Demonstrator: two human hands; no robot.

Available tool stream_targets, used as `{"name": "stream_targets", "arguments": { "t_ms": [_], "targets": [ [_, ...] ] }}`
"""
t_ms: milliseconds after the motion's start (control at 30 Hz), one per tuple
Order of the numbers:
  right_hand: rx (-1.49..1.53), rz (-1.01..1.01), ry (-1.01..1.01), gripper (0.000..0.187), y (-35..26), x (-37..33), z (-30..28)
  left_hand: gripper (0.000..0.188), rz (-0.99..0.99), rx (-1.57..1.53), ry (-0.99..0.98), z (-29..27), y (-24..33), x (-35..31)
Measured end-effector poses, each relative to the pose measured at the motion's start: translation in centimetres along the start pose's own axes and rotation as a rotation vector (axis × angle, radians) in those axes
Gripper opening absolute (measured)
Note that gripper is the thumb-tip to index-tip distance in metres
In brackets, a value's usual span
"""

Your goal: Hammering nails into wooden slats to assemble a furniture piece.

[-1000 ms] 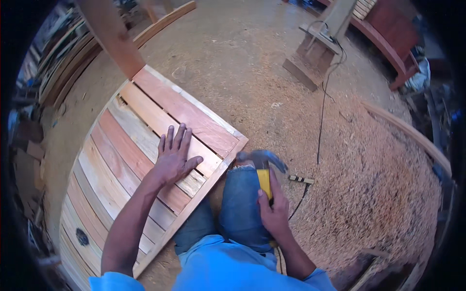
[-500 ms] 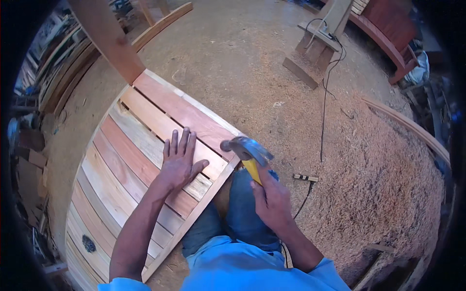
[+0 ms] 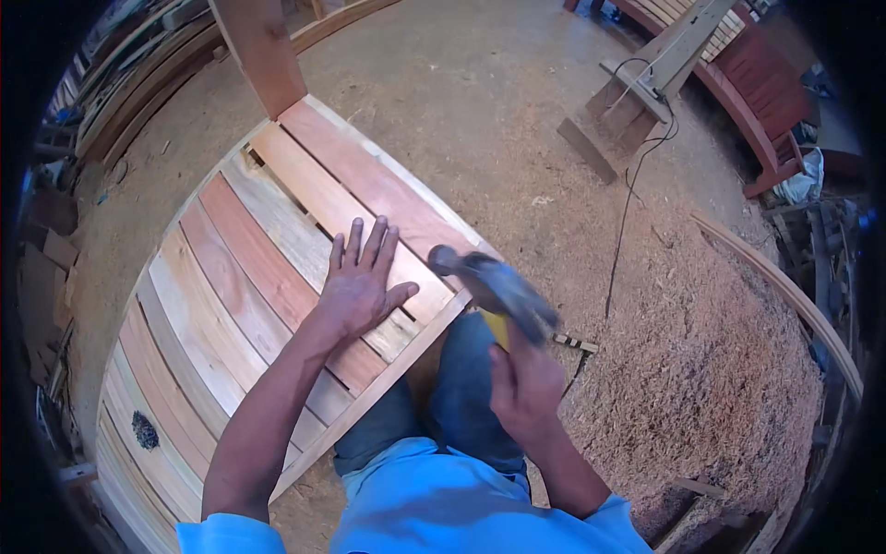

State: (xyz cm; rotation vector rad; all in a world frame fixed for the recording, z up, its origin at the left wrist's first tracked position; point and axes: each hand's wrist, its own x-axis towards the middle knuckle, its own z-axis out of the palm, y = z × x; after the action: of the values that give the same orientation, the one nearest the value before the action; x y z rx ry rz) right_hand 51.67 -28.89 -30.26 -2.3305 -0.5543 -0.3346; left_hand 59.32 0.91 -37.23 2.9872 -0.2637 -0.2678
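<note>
Over shavings-strewn floor [image 3: 461, 120]: resting left hand [image 3: 358, 297] on slats [image 3: 261, 252] with spread fingers [image 3: 353, 245]; wrapping fingers of right hand [image 3: 528, 397] round hammer [image 3: 498, 284].

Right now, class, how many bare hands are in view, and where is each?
2. The left hand lies spread on the wooden slats; the right hand, farther right, grips the hammer. No other hand shows.

I get diffuse, fairly even light, a soft shadow across the blue shirt [image 3: 420, 494], motion blur on the claw hammer [image 3: 506, 292], and fisheye bending toward dim edges and black corners
</note>
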Motion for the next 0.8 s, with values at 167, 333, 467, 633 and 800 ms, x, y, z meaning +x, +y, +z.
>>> {"name": "stream_targets", "arguments": {
  "t_ms": [167, 333, 467, 633, 800],
  "targets": [
    [-0.135, -0.101, -0.166, 0.047, 2.3, -0.9, -1.0, 0.103, 0.001, -0.033, -0.001, -0.7, 0.4, 0.4],
    [-0.107, 0.02, -0.098, 0.051, 0.8, 1.1, -0.5, 0.103, -0.016, -0.036, -0.058, -0.4, 0.2, -0.2],
    [-0.137, -0.16, -0.052, 0.049, 1.4, 0.0, -0.7, 0.103, 0.0, -0.049, 0.027, -0.8, 0.0, 0.2],
    [-0.121, 0.038, -0.117, 0.052, 1.9, 0.2, 0.3, 0.103, -0.002, -0.034, -0.007, 0.1, 0.0, 0.0],
    [-0.321, -0.032, -0.219, 0.05, 3.0, -2.0, 0.4, 0.105, 0.017, -0.041, 0.039, 0.1, 0.1, 0.6]
  ]
}}
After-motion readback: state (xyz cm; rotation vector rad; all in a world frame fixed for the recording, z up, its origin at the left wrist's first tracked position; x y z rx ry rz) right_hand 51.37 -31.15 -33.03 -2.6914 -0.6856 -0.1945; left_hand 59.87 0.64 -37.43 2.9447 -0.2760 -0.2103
